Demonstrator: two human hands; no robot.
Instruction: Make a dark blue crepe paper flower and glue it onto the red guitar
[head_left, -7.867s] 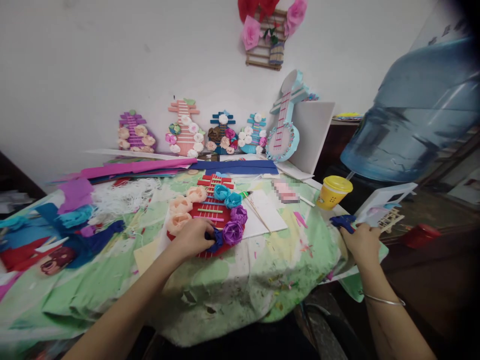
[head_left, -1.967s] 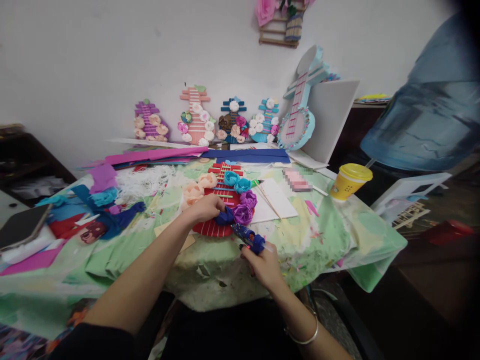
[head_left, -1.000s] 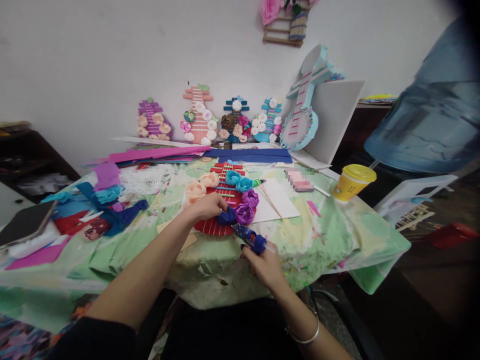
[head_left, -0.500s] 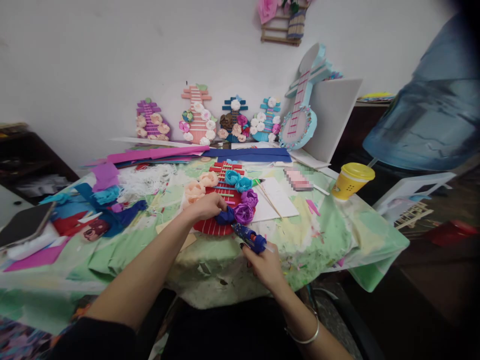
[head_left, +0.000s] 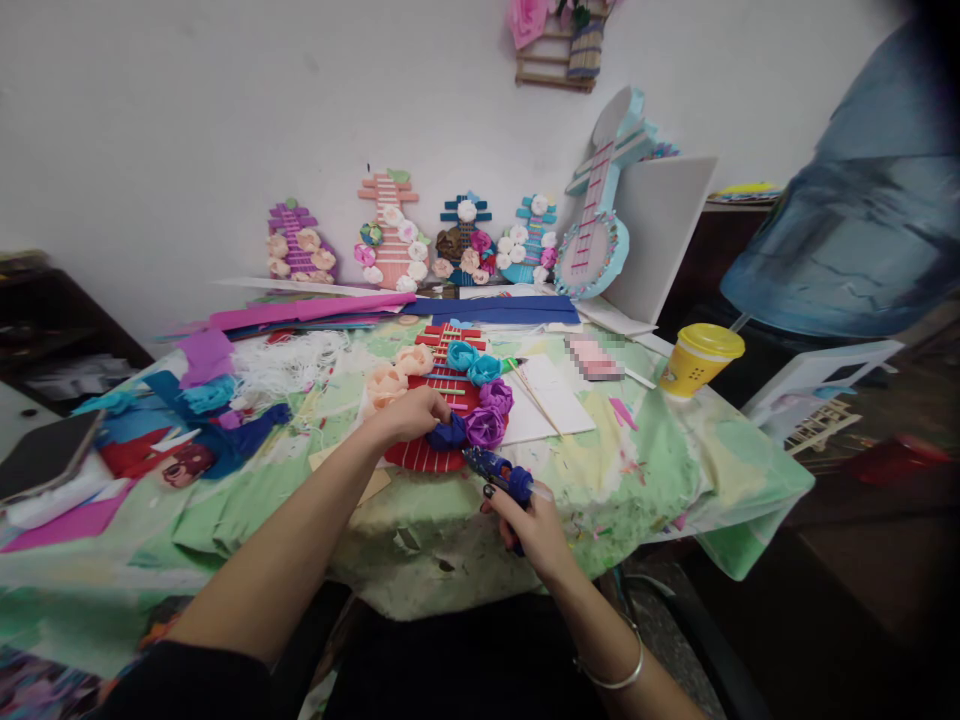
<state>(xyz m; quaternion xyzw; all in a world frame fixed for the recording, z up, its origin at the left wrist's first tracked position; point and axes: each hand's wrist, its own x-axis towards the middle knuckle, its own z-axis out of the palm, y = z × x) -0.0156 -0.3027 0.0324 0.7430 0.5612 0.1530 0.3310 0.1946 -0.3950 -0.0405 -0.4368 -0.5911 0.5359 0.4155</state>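
Observation:
On the table before me lies a red pipa-shaped craft [head_left: 424, 456] with pale strings, trimmed with peach paper flowers [head_left: 385, 385], teal ones [head_left: 480, 365] and purple ones [head_left: 486, 424]. My left hand [head_left: 417, 411] reaches over its lower part, fingers closed on a dark blue paper flower [head_left: 448, 432] beside the purple ones. Part of the flower is hidden by the fingers. In my right hand [head_left: 528, 520] is a blue glue gun [head_left: 501, 474], gripped by its handle. Its nozzle points up and left, close to the blue flower's lower right; whether it touches, I cannot tell.
Several finished pipa crafts [head_left: 388, 240] lean against the wall, with a larger light-blue one [head_left: 600, 240] at right. A yellow-lidded cup [head_left: 703, 365] stands right, near a big water bottle [head_left: 862, 220]. Crepe paper scraps [head_left: 206, 355] and white shreds [head_left: 289, 365] lie left; skewers [head_left: 534, 397] rest on white board.
Both hands keep nearly the same place, with the left still on the blue flower and the glue gun still beside it. The whole view has shifted slightly.

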